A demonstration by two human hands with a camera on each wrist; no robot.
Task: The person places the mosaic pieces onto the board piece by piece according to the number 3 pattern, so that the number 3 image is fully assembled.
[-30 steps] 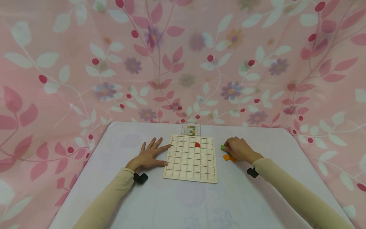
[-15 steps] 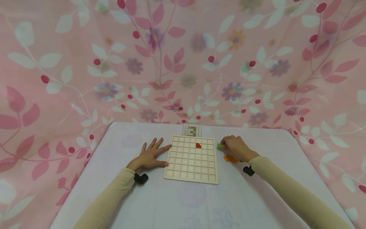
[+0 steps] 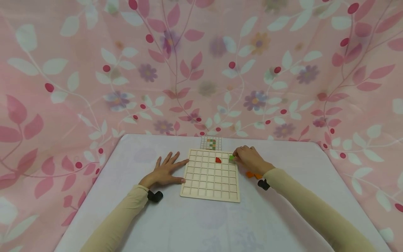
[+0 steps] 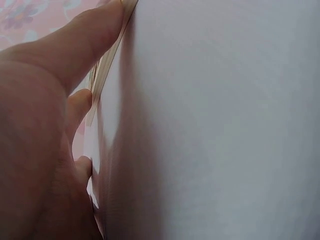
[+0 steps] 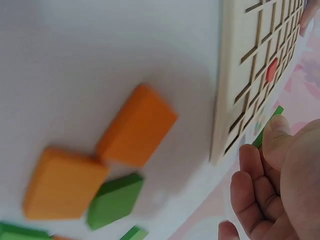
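A pale wooden grid board (image 3: pixel 209 180) lies on the table, with one red tile (image 3: pixel 218 160), rounded at one corner, in a cell of its upper part. My right hand (image 3: pixel 250 160) pinches a green tile (image 3: pixel 232 158) between thumb and fingers over the board's upper right edge. In the right wrist view the thumb covers part of this green tile (image 5: pixel 268 126). My left hand (image 3: pixel 164 173) lies with fingers spread at the board's left side, its thumb and index finger touching that edge.
Orange tiles (image 5: pixel 137 127) and green tiles (image 5: pixel 115 201) lie loose on the white tablecloth right of the board, partly under my right forearm. Behind the board is a small card (image 3: pixel 211 142) printed with a coloured grid. A pink floral cloth (image 3: pixel 201 70) hangs at the back.
My right hand has moved left from beside the loose tiles to the board's upper right, carrying the green tile. The left hand and the red tile keep their places.
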